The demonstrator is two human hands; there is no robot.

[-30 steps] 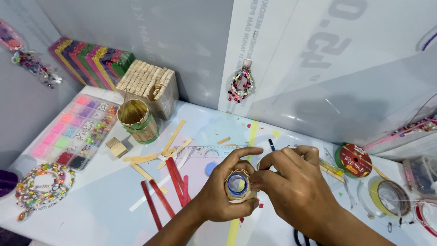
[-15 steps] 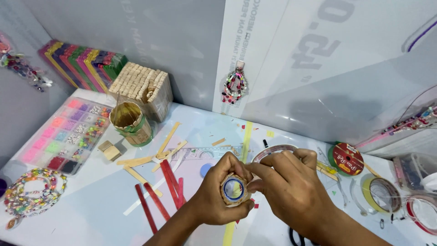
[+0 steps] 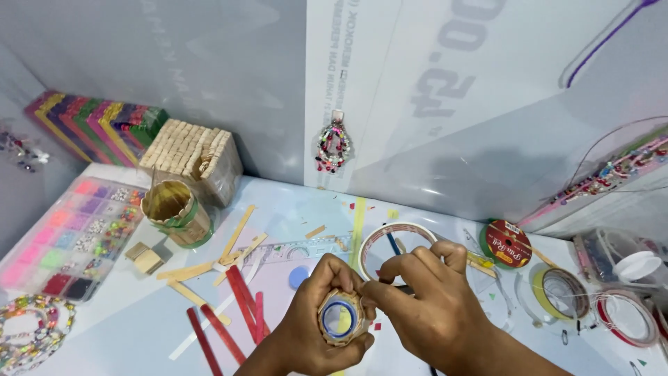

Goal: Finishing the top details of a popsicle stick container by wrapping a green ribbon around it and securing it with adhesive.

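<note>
My left hand (image 3: 313,327) grips a small round holder made of wooden craft sticks (image 3: 341,319), its open end with a blue and yellow inside facing me. My right hand (image 3: 428,299) pinches at the holder's upper right rim with thumb and forefinger. Both hands meet low in the middle of the view, above the white table. Just behind my right hand lies a clear tape roll (image 3: 393,240).
Red craft sticks (image 3: 240,306) and plain wooden sticks (image 3: 229,251) lie left of my hands. A stick-built cup (image 3: 174,212), a bead organiser box (image 3: 66,237), stacked sticks (image 3: 191,150), coloured sticks (image 3: 94,122) stand at left. Thread spools (image 3: 508,244) and tape rolls (image 3: 560,292) lie at right.
The view has tilted slightly, so the table items sit lower and left in the frame. My hands keep the same hold on the stick holder, fingers working at its rim.
</note>
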